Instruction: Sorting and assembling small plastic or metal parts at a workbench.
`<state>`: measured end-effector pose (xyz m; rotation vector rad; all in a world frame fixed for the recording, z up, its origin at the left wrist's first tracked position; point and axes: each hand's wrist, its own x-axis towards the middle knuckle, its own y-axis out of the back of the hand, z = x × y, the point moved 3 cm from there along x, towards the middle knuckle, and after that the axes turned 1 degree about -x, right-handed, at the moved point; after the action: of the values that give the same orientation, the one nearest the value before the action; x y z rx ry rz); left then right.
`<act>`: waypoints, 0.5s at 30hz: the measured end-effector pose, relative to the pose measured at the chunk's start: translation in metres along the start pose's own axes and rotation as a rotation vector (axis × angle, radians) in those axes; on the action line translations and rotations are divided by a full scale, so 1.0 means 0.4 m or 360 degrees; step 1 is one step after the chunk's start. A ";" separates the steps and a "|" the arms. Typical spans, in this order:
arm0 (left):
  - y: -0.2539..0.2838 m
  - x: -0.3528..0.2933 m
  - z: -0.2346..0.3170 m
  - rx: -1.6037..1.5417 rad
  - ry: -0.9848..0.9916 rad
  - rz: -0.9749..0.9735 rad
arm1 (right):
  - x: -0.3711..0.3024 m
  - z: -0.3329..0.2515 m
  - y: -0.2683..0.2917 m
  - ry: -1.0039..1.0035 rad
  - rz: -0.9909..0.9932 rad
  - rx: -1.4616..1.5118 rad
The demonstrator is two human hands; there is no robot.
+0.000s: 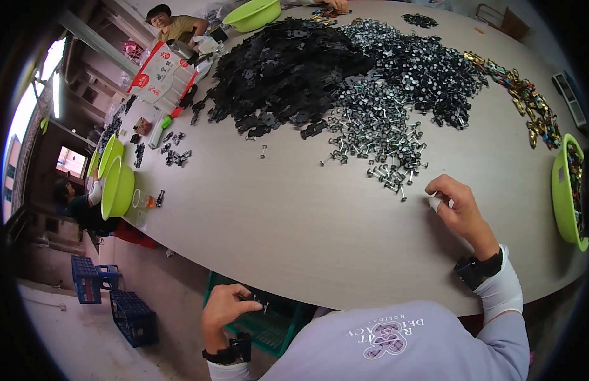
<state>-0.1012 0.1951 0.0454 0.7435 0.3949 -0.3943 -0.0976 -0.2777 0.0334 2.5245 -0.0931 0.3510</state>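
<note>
Off the near edge of the table, above a green crate, my left hand pinches a small black part with a shiny metal bit. Its exact kind is too small to tell. My right hand is at the tabletop, fingers curled together, a white wrap on one of them; anything between its fingertips is hidden. Just left of it lies the near tip of a heap of small wheel axles, metal pins with dark wheels at the ends. A large mound of flat black plastic pieces adjoins the heap.
Colourful shiny pieces trail along the right, near a lime-green basin. More green basins, a clear cup and a red-and-white bag stand at left. Two people are at the table. Blue crates lie on the floor.
</note>
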 end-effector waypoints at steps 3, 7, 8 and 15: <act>0.047 0.012 0.058 0.0337 -0.0067 0.0158 | 0.012 0.014 -0.006 -0.0016 -0.0012 -0.0032; 0.047 0.230 0.224 0.0149 -0.0378 0.0465 | 0.005 0.062 0.007 -0.0068 0.0074 -0.0074; 0.047 0.299 0.261 0.0224 -0.0527 0.0520 | 0.006 0.071 0.007 -0.0091 0.0092 -0.0069; 0.035 0.693 0.249 0.0878 -0.0564 0.0937 | -0.003 0.072 0.010 -0.0111 0.0122 -0.0090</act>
<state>0.1630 0.0772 -0.0122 1.2541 -0.2878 -0.0635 -0.0927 -0.2973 0.0124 2.4822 -0.2244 0.2868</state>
